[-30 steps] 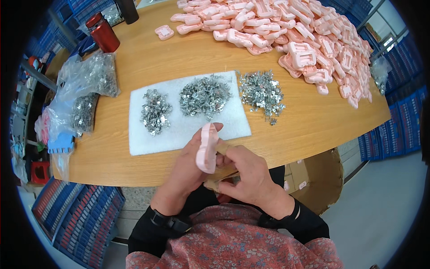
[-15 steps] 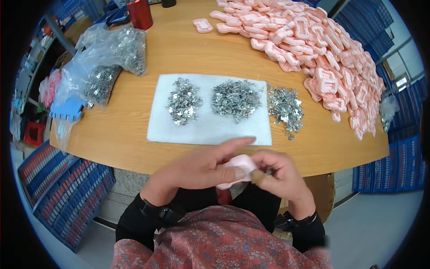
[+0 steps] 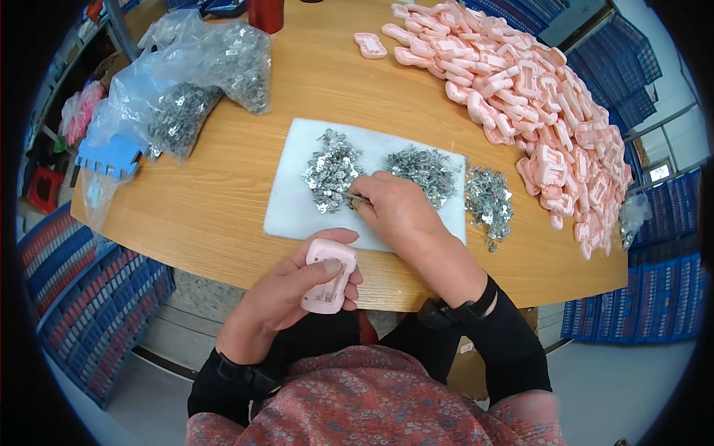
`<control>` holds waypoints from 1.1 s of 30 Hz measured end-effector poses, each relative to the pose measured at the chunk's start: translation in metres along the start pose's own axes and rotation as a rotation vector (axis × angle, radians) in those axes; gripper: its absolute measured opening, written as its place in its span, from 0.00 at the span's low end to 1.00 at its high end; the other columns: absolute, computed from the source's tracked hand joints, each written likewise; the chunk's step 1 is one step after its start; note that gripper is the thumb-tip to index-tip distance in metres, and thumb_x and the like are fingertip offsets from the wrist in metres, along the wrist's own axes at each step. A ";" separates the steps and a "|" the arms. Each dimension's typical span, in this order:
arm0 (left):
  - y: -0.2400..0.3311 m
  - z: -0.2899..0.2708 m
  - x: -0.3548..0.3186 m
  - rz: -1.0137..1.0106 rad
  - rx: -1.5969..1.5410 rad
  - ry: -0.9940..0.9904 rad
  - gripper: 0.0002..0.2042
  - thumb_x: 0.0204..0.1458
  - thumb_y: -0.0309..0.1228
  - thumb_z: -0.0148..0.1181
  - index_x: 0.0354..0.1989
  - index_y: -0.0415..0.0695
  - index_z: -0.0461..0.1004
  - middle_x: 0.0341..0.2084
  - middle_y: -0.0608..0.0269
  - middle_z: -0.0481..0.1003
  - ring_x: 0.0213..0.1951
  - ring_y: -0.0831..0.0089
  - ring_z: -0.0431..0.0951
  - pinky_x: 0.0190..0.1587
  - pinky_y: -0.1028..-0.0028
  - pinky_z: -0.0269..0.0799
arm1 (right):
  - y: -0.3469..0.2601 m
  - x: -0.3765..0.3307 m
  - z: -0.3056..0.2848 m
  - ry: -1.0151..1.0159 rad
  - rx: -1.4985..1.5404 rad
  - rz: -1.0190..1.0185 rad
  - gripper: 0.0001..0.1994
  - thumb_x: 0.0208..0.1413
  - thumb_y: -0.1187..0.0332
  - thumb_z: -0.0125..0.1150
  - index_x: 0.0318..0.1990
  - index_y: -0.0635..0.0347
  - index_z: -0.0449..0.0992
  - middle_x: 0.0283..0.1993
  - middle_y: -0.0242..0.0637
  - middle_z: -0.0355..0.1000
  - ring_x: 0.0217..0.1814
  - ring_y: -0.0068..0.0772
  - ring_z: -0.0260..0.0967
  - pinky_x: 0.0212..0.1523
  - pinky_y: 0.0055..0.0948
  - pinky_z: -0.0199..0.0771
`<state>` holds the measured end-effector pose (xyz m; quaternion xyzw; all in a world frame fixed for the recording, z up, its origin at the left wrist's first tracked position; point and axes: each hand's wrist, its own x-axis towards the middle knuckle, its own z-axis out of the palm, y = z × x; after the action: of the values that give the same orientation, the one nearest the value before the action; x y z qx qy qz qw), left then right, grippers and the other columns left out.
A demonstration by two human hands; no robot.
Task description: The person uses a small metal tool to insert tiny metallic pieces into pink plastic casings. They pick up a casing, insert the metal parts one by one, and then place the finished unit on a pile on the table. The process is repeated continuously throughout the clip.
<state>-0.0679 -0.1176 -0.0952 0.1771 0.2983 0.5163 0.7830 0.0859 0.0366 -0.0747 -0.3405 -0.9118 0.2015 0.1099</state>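
My left hand [image 3: 286, 286] grips a pale pink plastic housing [image 3: 324, 301] near the table's front edge. Its recessed side faces up, with the thumb lying across the slot. My right hand [image 3: 398, 208] is closed on a pair of tweezers [image 3: 357, 197], mostly hidden by the fingers. The tips reach the right edge of the left pile of small metal clips [image 3: 327, 167]. Whether they pinch a clip is too small to tell. Both this pile and a second metal pile [image 3: 424, 167] lie on a white foam sheet [image 3: 282, 212]; my right hand partly covers the second one.
A third metal heap [image 3: 489, 204] lies on the wood right of the sheet. Many pink housings [image 3: 550, 111] are mounded at the far right, with one single housing [image 3: 370, 45] apart. Clear bags of metal parts [image 3: 230, 63], a blue foam piece [image 3: 109, 154] and a red cylinder [image 3: 265, 13] stand left.
My right hand has left the pink housing and moved forward to the left metal pile. My left hand has shifted left and turned the housing's recessed side up. The view has shifted slightly.
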 end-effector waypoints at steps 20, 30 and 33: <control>-0.003 0.015 0.039 0.207 -0.028 0.171 0.28 0.53 0.20 0.61 0.63 0.43 0.59 0.34 0.62 0.72 0.33 0.71 0.77 0.37 0.67 0.78 | -0.006 -0.060 -0.020 0.144 0.471 -0.002 0.09 0.47 0.79 0.62 0.37 0.65 0.75 0.30 0.34 0.69 0.29 0.27 0.66 0.32 0.25 0.69; -0.009 0.031 0.040 0.151 -0.043 0.104 0.22 0.64 0.34 0.43 0.65 0.42 0.57 0.35 0.57 0.75 0.35 0.69 0.79 0.42 0.61 0.80 | 0.001 -0.081 -0.016 0.157 0.890 0.306 0.06 0.52 0.76 0.60 0.38 0.67 0.74 0.28 0.29 0.65 0.29 0.17 0.60 0.33 0.20 0.65; -0.010 0.028 0.042 0.058 -0.168 0.016 0.24 0.68 0.42 0.29 0.66 0.43 0.56 0.35 0.54 0.76 0.36 0.65 0.80 0.44 0.56 0.81 | -0.001 -0.083 -0.017 0.227 0.703 0.147 0.08 0.51 0.77 0.60 0.39 0.67 0.75 0.29 0.32 0.68 0.28 0.20 0.63 0.32 0.21 0.66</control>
<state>-0.0302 -0.0827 -0.0920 0.1152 0.2547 0.5635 0.7774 0.1531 -0.0143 -0.0645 -0.3667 -0.7422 0.4704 0.3055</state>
